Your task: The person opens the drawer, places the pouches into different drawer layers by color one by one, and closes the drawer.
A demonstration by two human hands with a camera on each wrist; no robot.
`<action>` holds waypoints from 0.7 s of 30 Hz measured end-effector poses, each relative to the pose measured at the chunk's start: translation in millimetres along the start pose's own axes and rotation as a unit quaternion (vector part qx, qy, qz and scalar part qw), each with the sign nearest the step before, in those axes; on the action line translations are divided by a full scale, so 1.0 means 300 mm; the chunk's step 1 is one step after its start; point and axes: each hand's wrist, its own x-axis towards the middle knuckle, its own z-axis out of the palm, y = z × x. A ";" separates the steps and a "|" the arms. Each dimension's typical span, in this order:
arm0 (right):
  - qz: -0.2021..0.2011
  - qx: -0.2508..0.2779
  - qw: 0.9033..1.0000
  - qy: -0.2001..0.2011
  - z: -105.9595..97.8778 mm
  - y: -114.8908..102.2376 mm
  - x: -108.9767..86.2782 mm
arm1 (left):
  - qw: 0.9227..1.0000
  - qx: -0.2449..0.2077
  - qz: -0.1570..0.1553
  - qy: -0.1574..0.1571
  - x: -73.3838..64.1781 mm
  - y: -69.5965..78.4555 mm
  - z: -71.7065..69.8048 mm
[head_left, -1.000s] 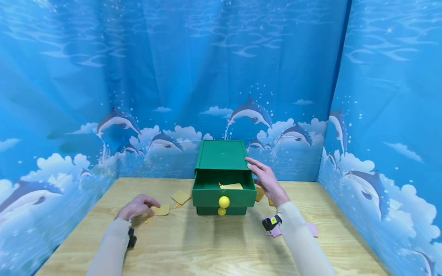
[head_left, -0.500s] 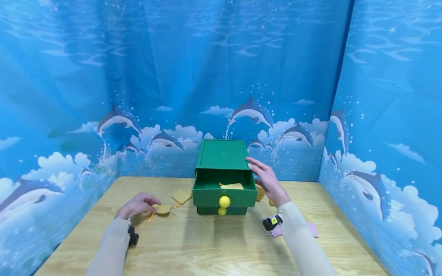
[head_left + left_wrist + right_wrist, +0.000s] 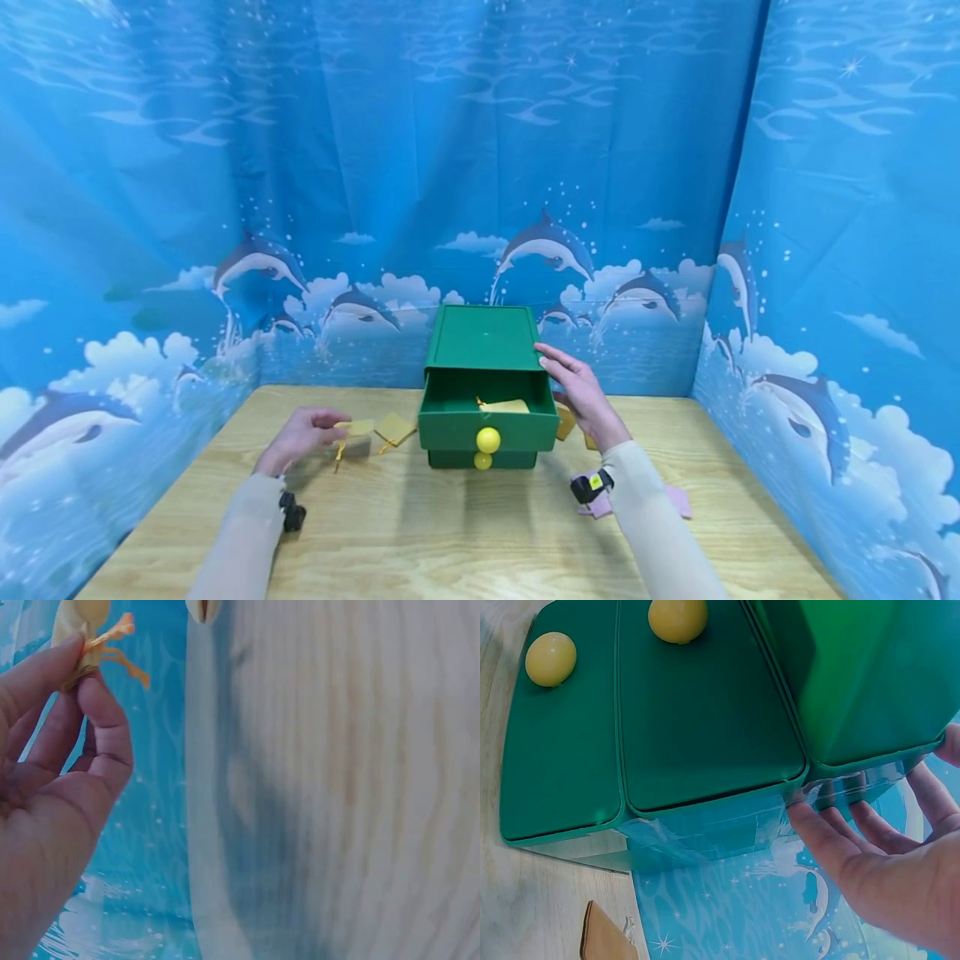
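A small yellow pouch (image 3: 357, 428), its orange cord (image 3: 339, 454) dangling, is pinched between the thumb and fingers of the left hand (image 3: 303, 437); it appears to be just clear of the worktop (image 3: 450, 542), left of the green drawer unit (image 3: 483, 333). Just beside it lies a second yellow pouch (image 3: 394, 427). The unit's upper drawer (image 3: 450, 431) is pulled out, with a pale yellow piece (image 3: 506, 407) inside. The right hand (image 3: 581, 392) grasps nothing: its extended fingers rest against the unit's right side, seemingly steadying it. Brown pieces (image 3: 565, 421) lie beyond that hand, and pink cloth (image 3: 678, 502) lies partly hidden by the forearm.

The step in hand looks like picking up the first pouch. The next move probably calls for keeping that pinch, raising the pouch past its neighbour, and holding the unit still.
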 end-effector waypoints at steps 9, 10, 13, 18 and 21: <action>-0.009 -0.007 1.000 0.005 0.001 0.009 0.002 | 0.998 -0.010 0.016 0.058 0.024 0.067 -0.001; -0.009 -0.007 1.000 0.004 0.001 0.008 0.002 | 0.998 -0.015 0.012 0.064 0.026 0.077 0.001; -0.006 -0.007 1.000 0.003 0.002 0.004 0.000 | 0.997 -0.017 0.009 0.071 0.029 0.108 0.006; -0.003 -0.003 1.000 0.004 0.003 0.002 -0.001 | 0.997 -0.017 0.029 0.072 0.031 0.151 0.013; -0.003 -0.002 1.000 0.005 0.002 0.004 0.000 | 0.996 -0.015 0.049 0.066 0.032 0.180 0.016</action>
